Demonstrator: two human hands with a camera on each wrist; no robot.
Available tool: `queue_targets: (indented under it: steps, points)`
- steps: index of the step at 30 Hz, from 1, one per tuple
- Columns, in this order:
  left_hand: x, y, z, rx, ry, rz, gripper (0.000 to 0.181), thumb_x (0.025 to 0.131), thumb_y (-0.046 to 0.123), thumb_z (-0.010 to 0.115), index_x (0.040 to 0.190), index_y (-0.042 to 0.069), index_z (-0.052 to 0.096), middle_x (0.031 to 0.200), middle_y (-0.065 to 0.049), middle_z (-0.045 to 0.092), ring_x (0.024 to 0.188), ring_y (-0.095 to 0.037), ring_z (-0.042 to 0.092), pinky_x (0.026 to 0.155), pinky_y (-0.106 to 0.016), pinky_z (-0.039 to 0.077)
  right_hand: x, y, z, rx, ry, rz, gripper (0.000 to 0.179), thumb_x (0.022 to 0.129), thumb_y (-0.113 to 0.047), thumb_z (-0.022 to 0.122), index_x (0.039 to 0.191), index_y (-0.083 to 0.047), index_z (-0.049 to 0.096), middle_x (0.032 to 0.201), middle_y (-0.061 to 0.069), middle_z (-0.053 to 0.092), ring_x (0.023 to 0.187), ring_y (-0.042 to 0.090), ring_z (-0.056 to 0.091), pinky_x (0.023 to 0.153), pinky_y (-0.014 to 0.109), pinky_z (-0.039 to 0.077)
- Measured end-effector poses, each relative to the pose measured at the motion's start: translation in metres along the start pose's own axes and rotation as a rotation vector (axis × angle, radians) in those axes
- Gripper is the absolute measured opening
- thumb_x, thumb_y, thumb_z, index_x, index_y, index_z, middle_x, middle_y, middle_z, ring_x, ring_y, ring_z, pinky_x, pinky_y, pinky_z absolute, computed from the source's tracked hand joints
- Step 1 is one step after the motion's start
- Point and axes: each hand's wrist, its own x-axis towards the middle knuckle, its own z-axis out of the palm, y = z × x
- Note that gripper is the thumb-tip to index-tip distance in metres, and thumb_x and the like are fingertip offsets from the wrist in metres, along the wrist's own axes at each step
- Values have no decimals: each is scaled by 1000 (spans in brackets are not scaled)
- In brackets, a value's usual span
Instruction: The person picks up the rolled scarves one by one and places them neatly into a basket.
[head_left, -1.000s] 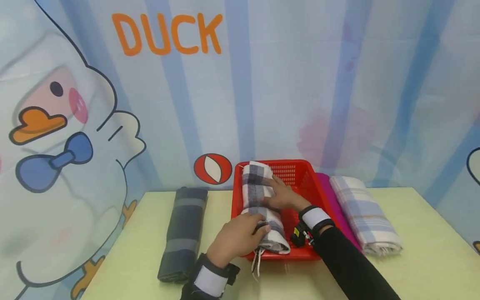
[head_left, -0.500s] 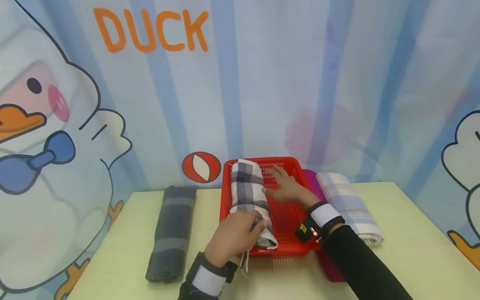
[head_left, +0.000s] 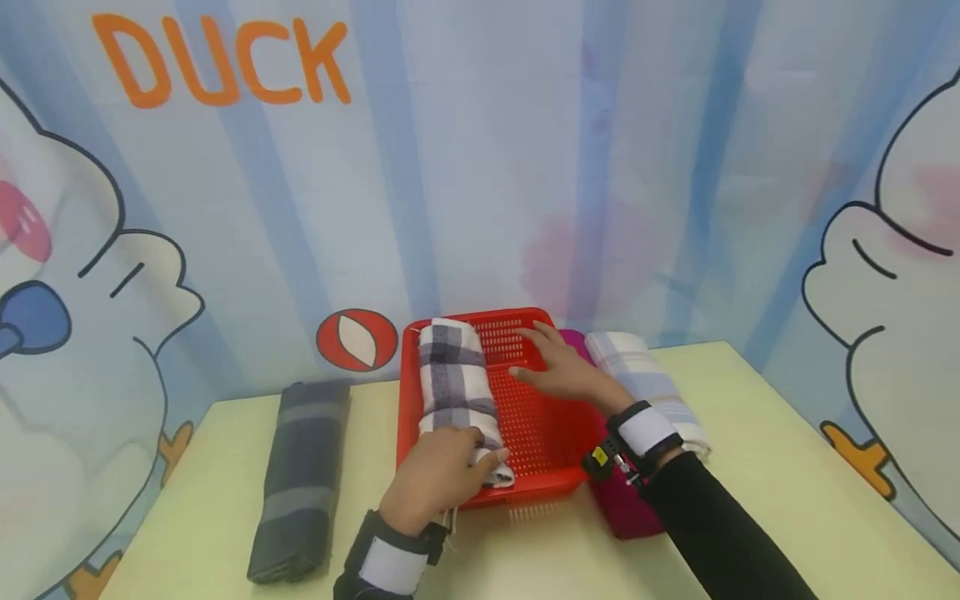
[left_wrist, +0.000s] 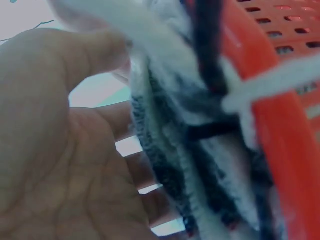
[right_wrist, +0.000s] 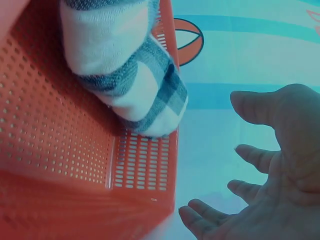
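Note:
A rolled black-and-white checked scarf (head_left: 456, 379) lies lengthwise along the left side of the red plastic basket (head_left: 558, 479). My left hand (head_left: 438, 473) rests on the scarf's near end, thumb and fingers apart. In the left wrist view the fingers of the left hand (left_wrist: 75, 150) look fairly straight and run behind the layered scarf end (left_wrist: 190, 135). My right hand (head_left: 558, 367) hovers over the basket's right part, fingers spread, holding nothing. In the right wrist view the right hand (right_wrist: 280, 165) is apart from the scarf (right_wrist: 135, 75).
A dark grey striped roll of cloth (head_left: 303, 479) lies left of the basket. Right of it are a magenta folded cloth (head_left: 626, 504), partly hidden by the right arm, and a pale plaid folded cloth (head_left: 637, 375). A duck-print curtain (head_left: 480, 167) hangs behind the pale yellow table (head_left: 765, 467).
My right hand has let go of the checked scarf and moved right, over the basket. The left hand has stayed at the scarf's near end. The head view has turned right.

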Motion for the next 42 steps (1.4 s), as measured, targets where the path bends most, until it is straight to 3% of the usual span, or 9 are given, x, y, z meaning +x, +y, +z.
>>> queue_targets:
  steps: [6,10,14,18,28,36,42]
  points:
    - [-11,-18,-4,-2,2,-34,41,94,42,65,109,4,70,67,-1,56,62,-16,53,57,-30,42,-2,-7,5,28,33,-17,69,100,-33,57,156,-8,26,166,22,6,150,47,20,116,67,27]
    - [-13,-27,-7,46,35,-82,45,93,44,66,119,7,68,82,-3,67,71,-16,58,67,-37,54,1,-8,9,57,63,5,66,100,-33,56,156,-10,28,165,22,9,150,46,21,117,65,26]
    - [-17,-31,-10,90,85,-95,47,93,45,66,125,11,66,102,-5,71,83,-18,62,80,-45,59,8,-8,16,102,95,7,63,101,-31,55,154,-8,31,163,24,15,149,46,24,117,64,29]
    - [-18,-26,-12,84,149,-51,48,93,45,66,127,11,65,110,-7,72,93,-22,66,84,-45,59,8,-2,17,118,116,1,61,101,-28,56,153,-5,34,161,25,21,147,45,27,116,64,29]
    - [-17,-1,-10,23,247,71,45,92,41,69,125,12,66,108,-5,73,89,-20,67,81,-40,60,-8,25,17,130,122,19,65,100,-31,57,153,-2,31,162,28,18,150,46,20,117,66,24]
    - [-19,10,-6,-5,266,107,42,92,38,68,123,10,66,111,-9,72,97,-26,69,82,-45,60,-13,39,20,96,134,-40,65,100,-25,58,151,5,31,158,32,21,147,49,21,117,67,24]
    - [-18,15,-5,-25,287,134,42,93,39,67,124,10,66,114,-9,72,100,-26,70,83,-44,60,-13,46,23,123,142,-22,66,99,-25,59,151,4,31,157,31,24,145,49,27,116,66,28]
